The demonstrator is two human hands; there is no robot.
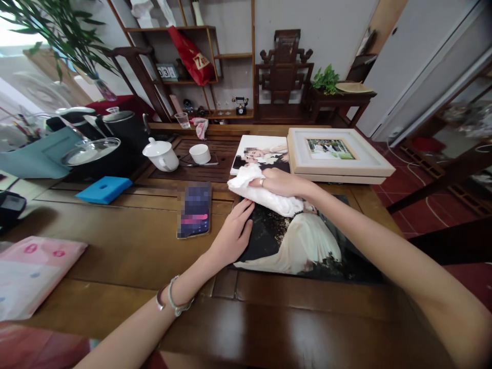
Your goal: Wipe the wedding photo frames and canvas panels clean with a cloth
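A large dark photo print [307, 241] showing a figure in a white dress lies flat on the wooden table. My right hand [279, 182], with a ring on one finger, presses a bunched white cloth [257, 192] onto the print's far left part. Resting on the print's left edge, my left hand [234, 228] has its fingers stretched out and holds nothing. Just beyond the cloth lies a second photo [265, 154] with a white border, partly covered by it. A pale framed picture [342, 166] sits to the right of that photo.
A phone [195, 210] lies left of my left hand. Behind it are a white lidded cup [160, 155] and a small white cup [200, 153] by a tea tray [226, 146]. A blue block [103, 190] and a glass-lidded pot [92, 156] stand farther left.
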